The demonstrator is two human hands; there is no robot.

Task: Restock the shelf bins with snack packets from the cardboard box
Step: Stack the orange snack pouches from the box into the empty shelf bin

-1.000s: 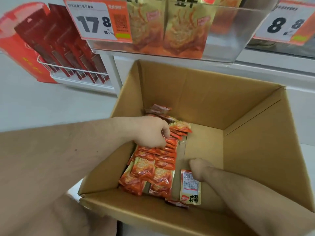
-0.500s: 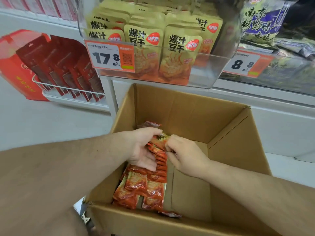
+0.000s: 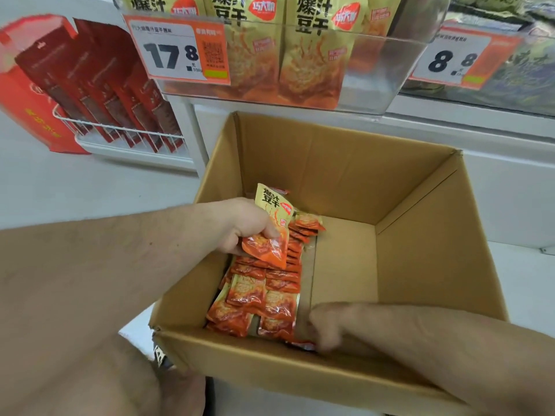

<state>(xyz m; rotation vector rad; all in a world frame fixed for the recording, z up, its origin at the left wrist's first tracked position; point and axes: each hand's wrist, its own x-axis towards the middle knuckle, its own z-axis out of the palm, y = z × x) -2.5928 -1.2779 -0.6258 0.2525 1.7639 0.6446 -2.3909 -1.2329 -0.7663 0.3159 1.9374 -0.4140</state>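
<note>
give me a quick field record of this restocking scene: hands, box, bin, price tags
left hand: grips one yellow-orange packet lifted above the stack
right hand: blurred, low at the box's near wall; grip unclear
cardboard box: open, packets in box along its left side, right side bare
shelf bin: clear, holds matching packets
price tags: 17.8, 8.8

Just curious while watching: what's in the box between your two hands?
In the head view, rows of orange snack packets fill the stretch between the left hand, holding one packet, and the right hand.
</note>
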